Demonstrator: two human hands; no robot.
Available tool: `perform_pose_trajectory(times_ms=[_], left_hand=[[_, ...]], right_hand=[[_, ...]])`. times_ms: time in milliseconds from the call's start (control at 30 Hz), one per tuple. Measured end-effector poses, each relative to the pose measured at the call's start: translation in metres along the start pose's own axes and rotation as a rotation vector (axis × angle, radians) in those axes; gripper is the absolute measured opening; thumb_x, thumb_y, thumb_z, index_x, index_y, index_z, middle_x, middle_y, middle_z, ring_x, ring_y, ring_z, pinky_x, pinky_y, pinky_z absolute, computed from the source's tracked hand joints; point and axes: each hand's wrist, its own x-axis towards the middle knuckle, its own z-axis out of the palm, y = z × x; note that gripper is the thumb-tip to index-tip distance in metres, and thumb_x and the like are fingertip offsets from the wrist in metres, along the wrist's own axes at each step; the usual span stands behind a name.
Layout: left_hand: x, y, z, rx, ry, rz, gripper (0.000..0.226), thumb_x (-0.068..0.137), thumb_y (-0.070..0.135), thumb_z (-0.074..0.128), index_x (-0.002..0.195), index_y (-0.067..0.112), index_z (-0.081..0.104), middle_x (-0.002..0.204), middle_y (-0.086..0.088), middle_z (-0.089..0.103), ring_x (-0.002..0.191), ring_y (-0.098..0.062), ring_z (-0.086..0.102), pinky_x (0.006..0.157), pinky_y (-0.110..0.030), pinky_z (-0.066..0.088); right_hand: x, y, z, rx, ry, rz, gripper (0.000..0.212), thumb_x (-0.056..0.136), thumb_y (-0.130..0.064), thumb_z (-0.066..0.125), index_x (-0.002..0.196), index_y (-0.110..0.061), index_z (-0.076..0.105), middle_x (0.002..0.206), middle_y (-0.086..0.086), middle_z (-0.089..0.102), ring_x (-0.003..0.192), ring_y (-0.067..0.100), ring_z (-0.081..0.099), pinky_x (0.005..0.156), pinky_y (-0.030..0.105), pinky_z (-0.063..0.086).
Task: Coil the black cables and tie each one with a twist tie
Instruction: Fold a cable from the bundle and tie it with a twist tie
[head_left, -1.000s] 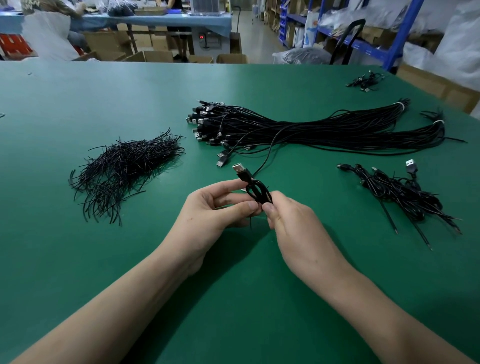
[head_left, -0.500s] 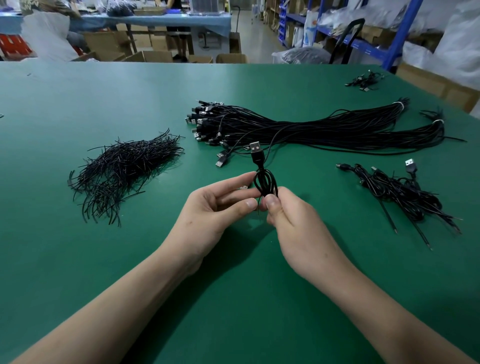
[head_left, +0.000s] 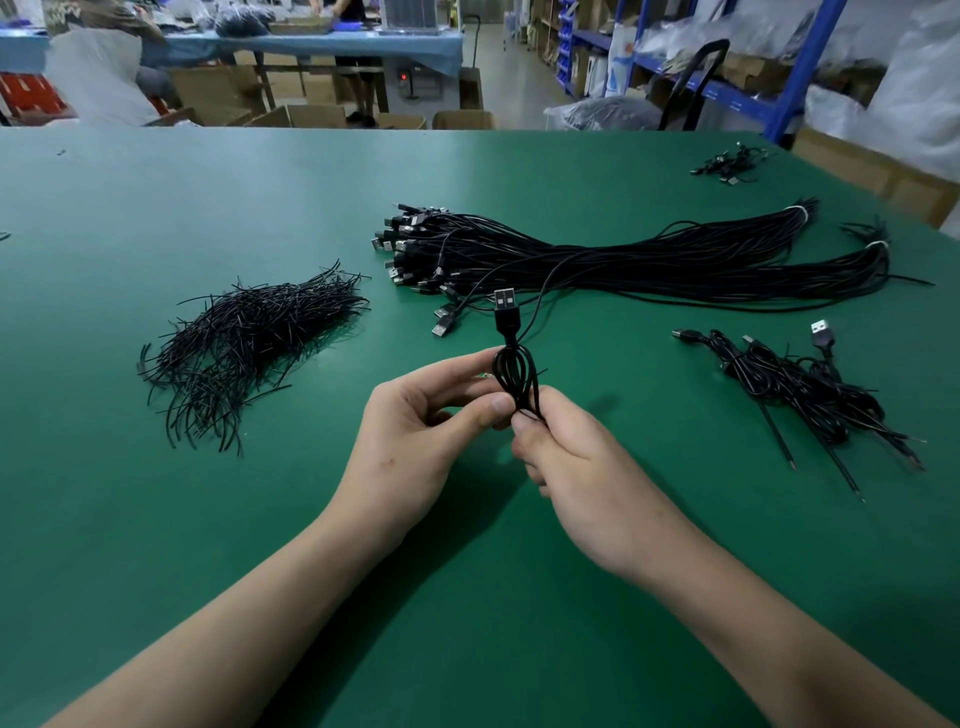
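Observation:
A small coil of black cable (head_left: 514, 374) stands upright between my hands, its USB plug (head_left: 505, 306) pointing up and away. My left hand (head_left: 415, 431) pinches the lower part of the coil with thumb and forefinger. My right hand (head_left: 576, 467) grips the coil's bottom end, thumb on top. A loose strand runs from the coil back toward the big bundle of straight black cables (head_left: 623, 260). A heap of black twist ties (head_left: 249, 338) lies to the left. Whether a tie is round the coil is hidden by my fingers.
A pile of coiled cables (head_left: 810, 389) lies at the right on the green table (head_left: 156, 519). A few more cables (head_left: 727, 166) sit at the far right corner. Boxes, blue shelving and another table stand beyond the far edge.
The coil has turned from leaning left to standing upright, and its plug now points straight up. Both hands have kept their hold and shifted slightly.

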Motion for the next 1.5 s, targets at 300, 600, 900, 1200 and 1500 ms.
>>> perform_pose_trajectory(times_ms=[300, 600, 900, 1200, 1500], left_hand=[[-0.002, -0.003, 0.005, 0.014, 0.013, -0.031, 0.042, 0.077, 0.038, 0.078, 0.118, 0.032, 0.074, 0.108, 0.001, 0.078, 0.109, -0.031, 0.07, 0.1, -0.068, 0.045], [-0.003, 0.004, 0.005, 0.103, 0.01, 0.011, 0.033, 0.076, 0.029, 0.081, 0.107, 0.037, 0.076, 0.1, 0.011, 0.078, 0.095, -0.004, 0.072, 0.073, -0.019, 0.043], [-0.006, 0.009, 0.007, 0.137, 0.037, 0.123, 0.03, 0.079, 0.019, 0.081, 0.103, 0.035, 0.076, 0.092, 0.012, 0.079, 0.067, 0.002, 0.064, 0.065, -0.008, 0.038], [-0.006, 0.01, 0.008, 0.155, 0.026, 0.144, 0.031, 0.076, 0.02, 0.083, 0.096, 0.043, 0.077, 0.092, 0.017, 0.078, 0.077, 0.007, 0.063, 0.066, -0.014, 0.038], [-0.003, 0.01, 0.008, 0.142, 0.056, 0.131, 0.028, 0.077, 0.025, 0.081, 0.1, 0.039, 0.076, 0.092, 0.016, 0.078, 0.082, 0.006, 0.064, 0.064, -0.019, 0.038]], right_hand=[[0.004, 0.004, 0.003, -0.049, 0.019, 0.003, 0.024, 0.104, -0.032, 0.035, 0.112, -0.029, 0.058, 0.062, -0.022, 0.049, 0.058, 0.003, 0.042, 0.063, 0.034, 0.035], [0.004, 0.003, -0.006, -0.022, -0.081, 0.042, 0.02, 0.102, -0.03, 0.037, 0.1, -0.024, 0.056, 0.058, -0.019, 0.046, 0.05, 0.003, 0.035, 0.051, 0.028, 0.03], [0.003, -0.003, -0.015, 0.036, -0.209, 0.052, 0.047, 0.106, -0.026, 0.036, 0.073, -0.054, 0.054, 0.056, -0.02, 0.043, 0.047, 0.002, 0.03, 0.046, 0.021, 0.028], [-0.002, -0.01, -0.02, -0.097, -0.261, -0.015, 0.029, 0.09, -0.039, 0.039, 0.07, -0.055, 0.053, 0.055, -0.023, 0.043, 0.052, 0.001, 0.035, 0.053, 0.019, 0.032], [0.005, 0.0, -0.033, 0.631, -0.403, 0.245, 0.028, 0.089, -0.025, 0.038, 0.11, -0.014, 0.052, 0.077, 0.0, 0.053, 0.061, 0.009, 0.034, 0.052, 0.022, 0.028]])
